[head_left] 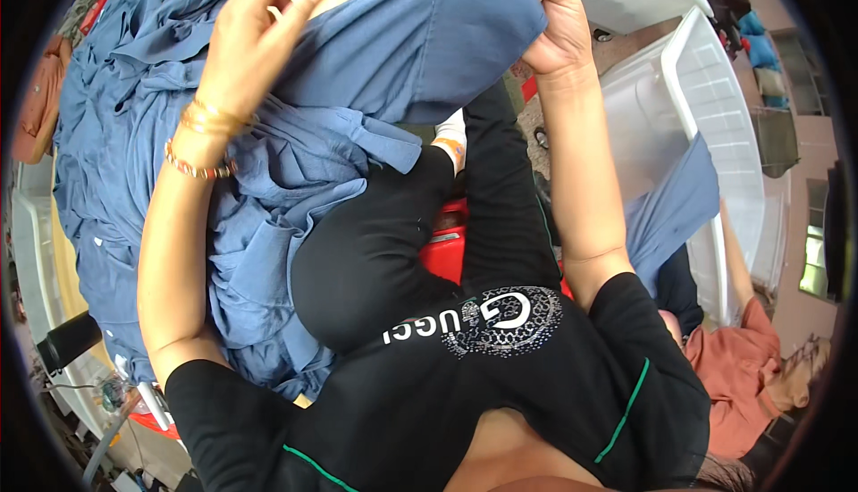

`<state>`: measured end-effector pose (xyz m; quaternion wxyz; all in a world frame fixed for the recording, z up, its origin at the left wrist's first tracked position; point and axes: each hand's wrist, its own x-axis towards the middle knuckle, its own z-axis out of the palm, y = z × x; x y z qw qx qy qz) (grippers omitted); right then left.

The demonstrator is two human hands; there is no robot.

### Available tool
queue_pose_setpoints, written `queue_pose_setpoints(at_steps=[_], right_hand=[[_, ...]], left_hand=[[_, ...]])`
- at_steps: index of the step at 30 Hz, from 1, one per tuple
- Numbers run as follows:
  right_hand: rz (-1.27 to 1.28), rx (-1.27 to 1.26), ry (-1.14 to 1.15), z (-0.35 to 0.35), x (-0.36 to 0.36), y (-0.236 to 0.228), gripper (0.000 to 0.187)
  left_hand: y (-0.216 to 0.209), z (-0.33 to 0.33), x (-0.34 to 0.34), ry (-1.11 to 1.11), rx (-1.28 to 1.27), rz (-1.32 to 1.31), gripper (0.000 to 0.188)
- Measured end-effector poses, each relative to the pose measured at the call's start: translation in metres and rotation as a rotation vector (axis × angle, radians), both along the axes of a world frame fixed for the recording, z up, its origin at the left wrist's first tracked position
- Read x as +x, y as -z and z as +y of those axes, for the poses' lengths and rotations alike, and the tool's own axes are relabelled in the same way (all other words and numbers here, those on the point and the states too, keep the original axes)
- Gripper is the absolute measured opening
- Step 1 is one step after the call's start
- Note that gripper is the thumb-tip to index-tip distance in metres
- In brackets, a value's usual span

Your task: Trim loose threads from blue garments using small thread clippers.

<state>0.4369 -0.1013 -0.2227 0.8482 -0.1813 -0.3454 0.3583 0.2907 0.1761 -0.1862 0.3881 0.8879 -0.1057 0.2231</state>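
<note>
A blue cloth garment piece (429,41) is stretched across the upper middle, above my legs. My right hand (561,23) grips its right end between thumb and fingers. A small white piece, too cut off to name, shows by that hand's fingertips at the top edge. At the upper left, my left hand (268,23) is raised over the garment's left part, with fingers curled and thumb and fingertips close together. Anything between those fingertips is too small to make out. Under my left arm lies a large heap of blue garments (161,179), partly spilling over my leg.
Large whitish plastic bins (679,72) stand on the right, with a blue cloth (675,201) draped over one rim. A person in a salmon-coloured top (737,376) is close by at the lower right. A black cylindrical part (67,342) juts in at the lower left.
</note>
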Motion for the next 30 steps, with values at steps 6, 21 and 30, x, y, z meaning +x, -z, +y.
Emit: queue_pose_setpoints(at_steps=[6,21,30], right_hand=[[0.307,-0.209,0.128,0.012,-0.019,-0.054,0.035],[-0.316,-0.085,-0.164,0.023,-0.004,-0.233,0.043],[-0.157,0.006,0.054,0.027,-0.088,-0.206,0.036]], left_hand=[[0.002,-0.005,-0.045,-0.07,0.447,0.063,0.042],[-0.028,0.056,-0.054,-0.257,0.332,0.374,0.042],[-0.025,0.107,-0.101,-0.34,0.042,0.159,0.028]])
